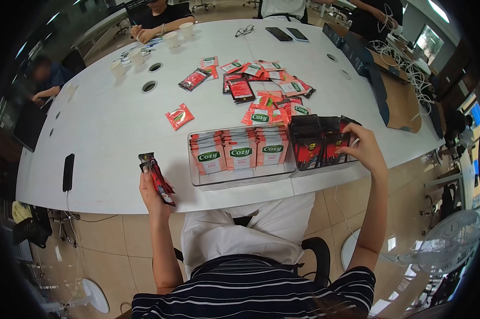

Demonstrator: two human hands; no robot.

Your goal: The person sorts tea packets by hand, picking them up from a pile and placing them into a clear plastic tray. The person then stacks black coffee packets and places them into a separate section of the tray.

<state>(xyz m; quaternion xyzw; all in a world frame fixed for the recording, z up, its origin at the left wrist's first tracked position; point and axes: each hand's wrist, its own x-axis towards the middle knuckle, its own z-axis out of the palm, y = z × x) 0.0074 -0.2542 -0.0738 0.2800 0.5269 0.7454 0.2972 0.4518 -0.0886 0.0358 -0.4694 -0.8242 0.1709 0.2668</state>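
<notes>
My left hand (150,195) is closed around a few black and red sachets (159,181), held upright over the table's near edge. With thumb and fingers, my right hand (364,148) grips a black and red sachet (337,154) at the right end of a container packed with such sachets (308,151). Left of it, a clear plastic box (240,179) holds pink Cozy sachets (241,154) standing in three columns. Beyond the boxes lies a loose pile of pink sachets (260,116) and black and red sachets (241,90). One pink sachet (179,116) lies apart, to the left.
Paper cups (171,39), glasses (245,31) and two phones (278,34) sit on the far side of the white table (107,154). Another phone (68,173) is at left. An open cardboard box (402,101) with white cables (405,61) lies at right. Other people sit or stand around.
</notes>
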